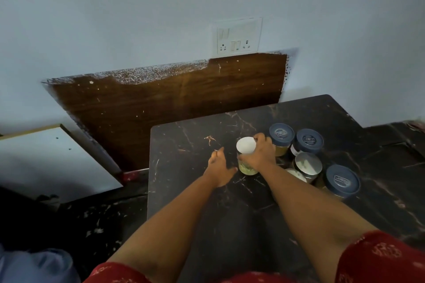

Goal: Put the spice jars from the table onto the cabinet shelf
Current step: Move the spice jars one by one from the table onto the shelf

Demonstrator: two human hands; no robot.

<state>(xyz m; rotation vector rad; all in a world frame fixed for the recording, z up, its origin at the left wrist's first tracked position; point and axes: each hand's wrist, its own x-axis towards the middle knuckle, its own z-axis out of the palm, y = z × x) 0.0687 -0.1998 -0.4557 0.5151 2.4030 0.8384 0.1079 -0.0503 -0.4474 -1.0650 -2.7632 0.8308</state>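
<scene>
Spice jars crowd the right side of my dark marble-patterned table. My right hand curls round a clear white-lidded jar of pale green powder, standing upright on the tabletop. My left hand hovers just at its nine o'clock, fingers relaxed and apart, not touching it. At the jar's three o'clock cluster three navy-lidded jars and a silver-lidded jar. A white switchboard sits on the wall at twelve o'clock.
</scene>
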